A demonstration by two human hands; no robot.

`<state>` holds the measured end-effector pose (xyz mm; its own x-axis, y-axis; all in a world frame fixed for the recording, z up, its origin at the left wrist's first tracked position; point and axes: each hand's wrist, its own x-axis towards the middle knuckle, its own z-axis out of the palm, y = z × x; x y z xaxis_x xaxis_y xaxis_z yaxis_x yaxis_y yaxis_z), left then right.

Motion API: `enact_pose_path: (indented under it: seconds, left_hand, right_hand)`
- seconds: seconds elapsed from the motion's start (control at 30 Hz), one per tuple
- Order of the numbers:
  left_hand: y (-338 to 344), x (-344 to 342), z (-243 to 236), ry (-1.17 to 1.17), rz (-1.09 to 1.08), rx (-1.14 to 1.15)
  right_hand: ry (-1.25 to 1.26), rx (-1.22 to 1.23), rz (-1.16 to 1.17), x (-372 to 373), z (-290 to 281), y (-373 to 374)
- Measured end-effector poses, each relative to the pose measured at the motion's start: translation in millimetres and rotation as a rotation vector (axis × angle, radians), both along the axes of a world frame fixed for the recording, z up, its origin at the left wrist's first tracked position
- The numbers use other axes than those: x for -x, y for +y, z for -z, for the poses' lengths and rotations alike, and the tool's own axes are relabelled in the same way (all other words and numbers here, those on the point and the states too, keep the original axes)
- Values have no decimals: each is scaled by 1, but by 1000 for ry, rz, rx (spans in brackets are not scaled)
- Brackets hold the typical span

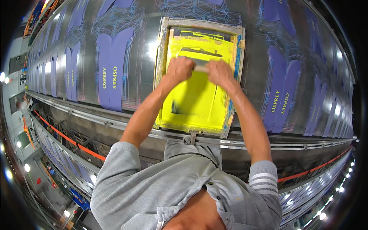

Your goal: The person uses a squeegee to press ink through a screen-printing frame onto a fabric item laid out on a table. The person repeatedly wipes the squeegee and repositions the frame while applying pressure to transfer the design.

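Note:
Both my hands grip a squeegee with a pale handle (201,68), my left hand (181,69) at one end and my right hand (220,72) at the other. Its handle shows only between my fists; the blade is hidden. It is over a screen printing frame (160,73) with metal sides, whose mesh is coated in bright yellow ink (199,92). Dark patches show through the ink near the far side and at the lower left. Blue tape (238,50) runs along the frame's right side. The frame lies on a long dark printing table (145,57).
Purple cut fabric pieces (111,69) with yellow lettering lie in rows left of the frame, and more purple pieces (281,92) lie to its right. A metal rail (126,122) follows the table's near edge. Behind me are an orange strip (73,142) and another table (69,165).

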<state>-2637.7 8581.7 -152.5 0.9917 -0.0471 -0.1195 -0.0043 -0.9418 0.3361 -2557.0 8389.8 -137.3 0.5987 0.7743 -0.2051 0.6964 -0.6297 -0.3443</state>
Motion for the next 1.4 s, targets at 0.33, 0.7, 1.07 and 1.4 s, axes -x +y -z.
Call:
enact_pose_path:
  seconds: [0.33, 0.7, 1.07, 1.4]
  left_hand:
    - [-41, 137, -17, 199, 36, 50]
    - [10, -46, -12, 10, -3, -2]
    - [-54, 171, -13, -4, -6, 176]
    - [7, -45, -12, -5, 7, -1]
  right_hand:
    - [248, 63, -27, 134, -9, -43]
    - [59, 47, -9, -46, -9, 11]
    - [76, -93, -72, 168, -4, -57]
    - [84, 67, -47, -50, -15, 6]
